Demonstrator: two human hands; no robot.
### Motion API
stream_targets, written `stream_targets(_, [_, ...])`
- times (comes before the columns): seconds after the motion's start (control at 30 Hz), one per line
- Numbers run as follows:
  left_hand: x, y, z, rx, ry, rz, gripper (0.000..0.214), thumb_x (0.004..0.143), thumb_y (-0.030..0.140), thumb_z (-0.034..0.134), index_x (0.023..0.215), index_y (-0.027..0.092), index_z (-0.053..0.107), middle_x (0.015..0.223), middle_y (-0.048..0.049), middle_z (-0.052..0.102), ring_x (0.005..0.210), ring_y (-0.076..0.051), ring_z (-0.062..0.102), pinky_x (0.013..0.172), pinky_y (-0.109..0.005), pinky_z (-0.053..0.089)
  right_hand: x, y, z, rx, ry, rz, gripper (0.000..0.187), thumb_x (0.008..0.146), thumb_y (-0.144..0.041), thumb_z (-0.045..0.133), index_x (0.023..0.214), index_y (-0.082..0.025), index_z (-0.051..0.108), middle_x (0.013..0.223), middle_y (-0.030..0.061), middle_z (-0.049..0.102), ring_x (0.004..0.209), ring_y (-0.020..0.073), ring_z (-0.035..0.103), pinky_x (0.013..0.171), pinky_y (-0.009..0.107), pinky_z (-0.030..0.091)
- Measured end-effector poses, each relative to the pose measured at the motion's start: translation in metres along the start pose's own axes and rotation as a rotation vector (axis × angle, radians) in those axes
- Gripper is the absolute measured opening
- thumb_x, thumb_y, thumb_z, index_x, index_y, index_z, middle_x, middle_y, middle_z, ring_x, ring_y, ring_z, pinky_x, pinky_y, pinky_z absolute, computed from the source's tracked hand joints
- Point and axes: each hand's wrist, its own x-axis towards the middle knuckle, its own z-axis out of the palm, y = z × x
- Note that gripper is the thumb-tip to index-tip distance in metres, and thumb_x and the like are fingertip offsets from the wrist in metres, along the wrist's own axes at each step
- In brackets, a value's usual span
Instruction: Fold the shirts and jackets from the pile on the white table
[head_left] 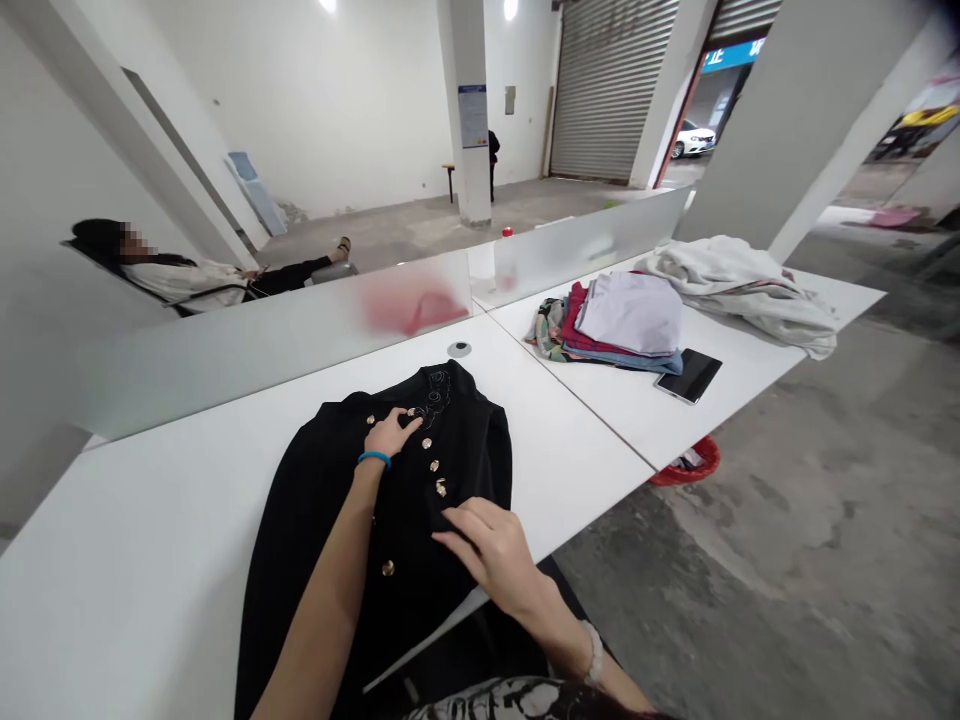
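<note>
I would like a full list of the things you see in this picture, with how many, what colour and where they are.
black garment: one, black with gold buttons, lying on the near table
white tables: two, white, meeting at a seam
frosted divider: one, whitish, along the near table's far edge
folded clothes: one stack, mixed colours, on the farther table
tablet: one, black, beside the stack
crumpled cloth: one, off-white, beyond the stack
basket: one, red, on the floor below the table edge
seated person: one, white top, black trousers, beyond the divider
left hand: one, blue wristband, on the garment
right hand: one, white bead bracelet, on the garment
</note>
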Motion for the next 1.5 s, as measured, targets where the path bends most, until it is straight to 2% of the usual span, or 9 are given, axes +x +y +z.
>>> stream_targets(0.27, [-0.001,0.014,0.016,-0.129,0.357,0.142,0.024,0.081,0.044,0.056,0.096,0.025,0.058,0.096,-0.0035,0.056,0.079,-0.016,0.059,0.068,-0.027,0.045,-0.004,0.009,-0.023,-0.071,0.130,0.163,0.016,0.094,-0.027,0.048,0.097,-0.017,0.061,0.072,0.0034,0.060,0.063,0.0134,0.056,0.056,0.025,0.044])
stream_targets(0.47, [0.014,-0.010,0.008,-0.257,0.473,0.099,0.032,0.085,0.036,0.050,0.112,0.019,0.051,0.111,-0.0104,0.057,0.101,-0.022,0.056,0.089,-0.035,0.045,-0.007,0.012,-0.031,0.120,-0.408,0.092,0.030,0.089,-0.048,0.051,0.104,-0.025,0.065,0.089,0.0017,0.069,0.081,0.0152,0.063,0.073,0.027,0.048])
stream_targets(0.63, [0.015,-0.024,0.017,-0.140,0.347,0.093,0.049,0.090,0.043,0.038,0.127,0.013,0.047,0.129,-0.0176,0.053,0.124,-0.029,0.045,0.105,-0.044,0.032,-0.032,0.076,-0.035,-0.275,-0.176,0.522,0.038,0.096,-0.043,0.036,0.084,-0.020,0.063,0.072,0.0060,0.064,0.061,0.0173,0.060,0.053,0.028,0.044])
stream_targets(0.77, [0.013,-0.024,0.020,-0.005,0.223,0.128,0.062,0.089,0.048,0.037,0.137,0.009,0.037,0.141,-0.0196,0.042,0.135,-0.031,0.031,0.112,-0.048,0.019,-0.048,0.096,-0.015,-0.368,-0.220,0.538,0.035,0.091,-0.048,0.044,0.074,-0.020,0.054,0.066,0.0043,0.057,0.060,0.0186,0.054,0.054,0.030,0.040])
stream_targets(0.97, [0.006,-0.040,0.017,0.081,0.193,0.145,0.060,0.088,0.046,0.040,0.137,0.011,0.039,0.145,-0.0155,0.039,0.137,-0.029,0.028,0.113,-0.044,0.018,-0.040,0.060,0.020,0.158,-0.156,0.636,0.025,0.093,-0.044,0.038,0.082,-0.022,0.042,0.067,-0.0033,0.047,0.059,0.0130,0.047,0.057,0.026,0.040])
stream_targets(1.13, [-0.012,-0.065,0.007,0.086,0.245,0.104,0.057,0.087,0.045,0.042,0.133,0.011,0.043,0.141,-0.0160,0.045,0.134,-0.029,0.033,0.112,-0.043,0.021,-0.032,0.071,0.008,0.516,0.059,0.843,0.030,0.091,-0.052,0.036,0.082,-0.023,0.038,0.058,-0.0068,0.039,0.048,0.0102,0.038,0.045,0.022,0.033])
stream_targets(1.3, [-0.028,-0.072,-0.001,0.068,0.255,0.086,0.053,0.086,0.042,0.045,0.131,0.013,0.045,0.139,-0.0153,0.047,0.133,-0.029,0.035,0.111,-0.043,0.023,0.018,0.103,-0.064,0.099,-0.123,0.474,0.030,0.090,-0.048,0.041,0.078,-0.021,0.048,0.066,-0.0001,0.047,0.059,0.0126,0.046,0.058,0.026,0.038])
stream_targets(1.4, [-0.031,-0.068,-0.001,0.045,0.236,0.092,0.052,0.086,0.044,0.045,0.130,0.016,0.047,0.138,-0.0136,0.048,0.134,-0.029,0.034,0.111,-0.043,0.023,0.064,0.107,-0.107,-0.331,-0.113,0.240,0.023,0.093,-0.038,0.043,0.084,-0.019,0.053,0.079,0.0049,0.056,0.073,0.0166,0.051,0.068,0.030,0.038])
stream_targets(1.5, [-0.031,-0.064,0.001,0.030,0.213,0.107,0.052,0.087,0.045,0.045,0.129,0.016,0.048,0.136,-0.0144,0.050,0.134,-0.029,0.034,0.111,-0.045,0.022,0.089,0.102,-0.122,-0.703,-0.069,0.111,0.020,0.095,-0.030,0.041,0.094,-0.019,0.057,0.086,0.0077,0.055,0.080,0.0200,0.050,0.072,0.033,0.034])
